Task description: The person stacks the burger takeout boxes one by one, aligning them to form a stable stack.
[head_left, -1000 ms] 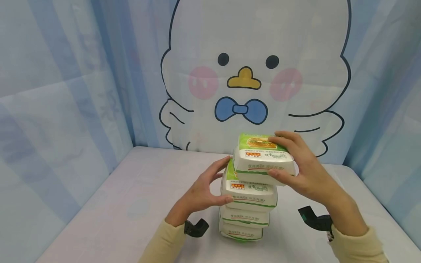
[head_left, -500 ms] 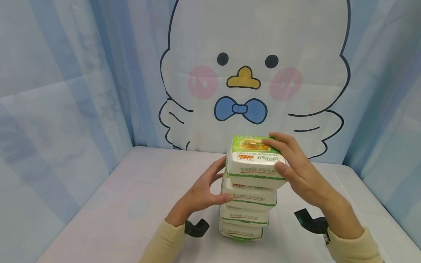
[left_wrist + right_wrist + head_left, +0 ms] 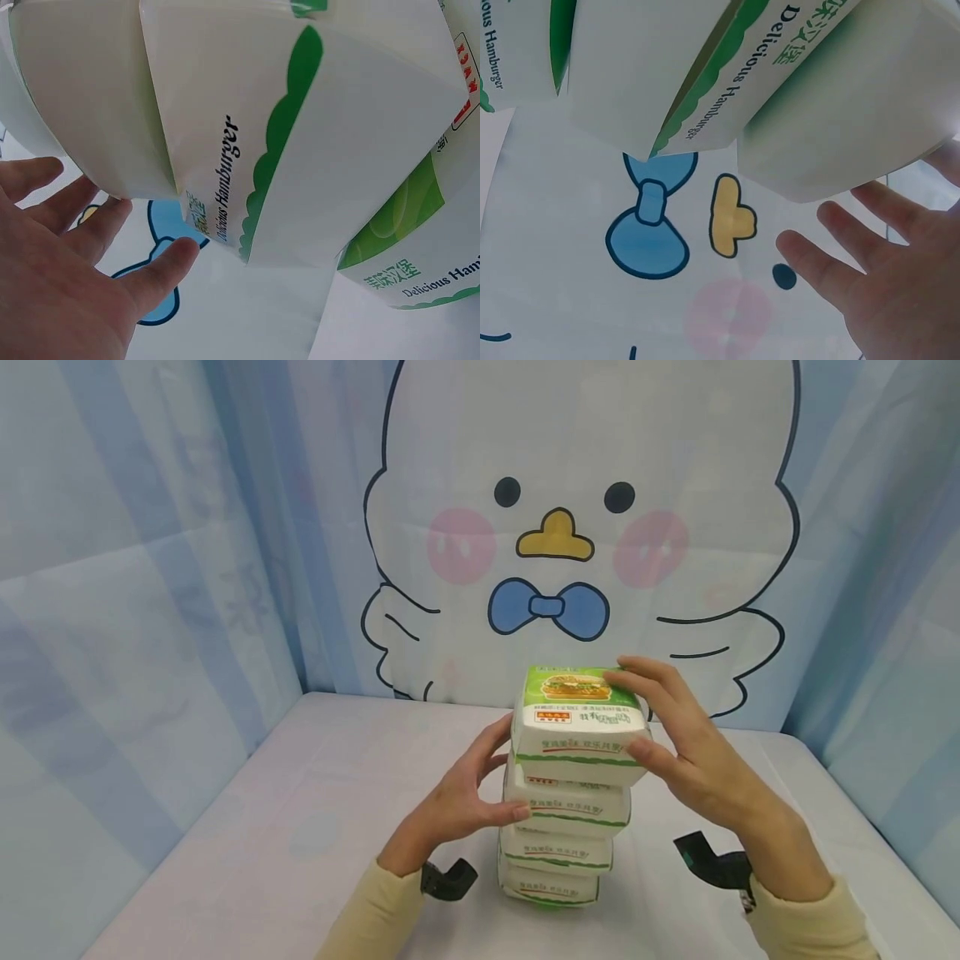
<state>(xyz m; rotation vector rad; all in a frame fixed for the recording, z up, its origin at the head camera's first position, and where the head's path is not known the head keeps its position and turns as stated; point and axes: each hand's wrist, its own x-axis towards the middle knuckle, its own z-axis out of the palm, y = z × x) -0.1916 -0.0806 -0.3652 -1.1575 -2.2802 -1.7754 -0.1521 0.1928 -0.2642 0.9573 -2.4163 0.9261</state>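
A leaning column of several white-and-green paper hamburger boxes stands in the head view. The top hamburger box (image 3: 581, 752), with a burger picture on its lid, sits on the second hamburger box (image 3: 581, 818); a lower box (image 3: 555, 852) and the bottom box (image 3: 551, 889) are beneath. My left hand (image 3: 457, 797) is spread along the left side, thumb at the second box's front, fingertips partly hidden behind. My right hand (image 3: 693, 760) lies at the top box's right edge, fingers over the lid and thumb at the front corner. In the right wrist view its fingers (image 3: 847, 255) look extended.
The column stands on a pale tabletop (image 3: 315, 827). Behind it hangs a cloth (image 3: 558, 635) with a cartoon bird in a blue bow tie. Blue-white curtains (image 3: 135, 610) flank the sides. Black mounts (image 3: 450, 881) are on both wrists.
The top box has moved left and now sits more squarely over the second box. My right hand shifted left with it, then its grip loosened at the edge. My left hand stayed put.
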